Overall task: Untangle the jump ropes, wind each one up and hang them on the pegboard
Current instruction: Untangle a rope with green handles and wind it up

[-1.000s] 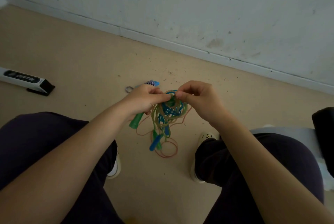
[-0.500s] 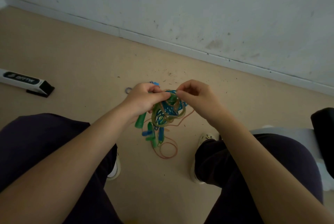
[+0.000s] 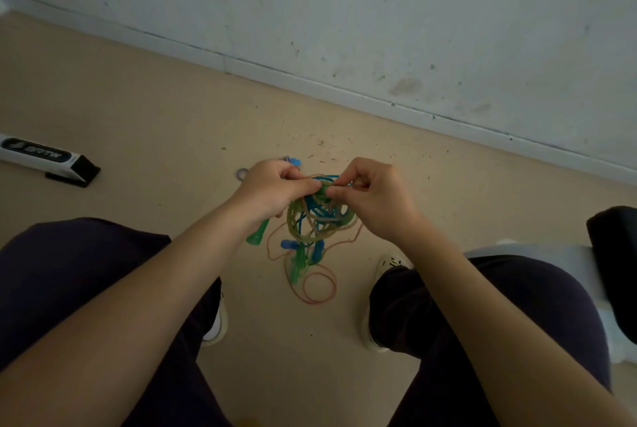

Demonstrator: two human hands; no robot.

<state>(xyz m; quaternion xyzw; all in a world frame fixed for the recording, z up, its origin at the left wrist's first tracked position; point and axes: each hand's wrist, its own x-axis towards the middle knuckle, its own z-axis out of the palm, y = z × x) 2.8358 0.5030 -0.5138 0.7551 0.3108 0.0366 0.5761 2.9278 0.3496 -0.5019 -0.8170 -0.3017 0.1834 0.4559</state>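
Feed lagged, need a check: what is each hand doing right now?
Left hand: pinches the tangle of jump ropes at its top.
Right hand: pinches the same tangle at its top, fingers curled.

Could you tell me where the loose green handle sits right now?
In the head view, the green handle hangs just below the left hand, left of the tangle of ropes, above the beige floor.

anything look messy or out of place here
Yes: the ropes are one knotted green, blue and orange tangle pinched by both hands, and dark specks litter the floor near the wall.
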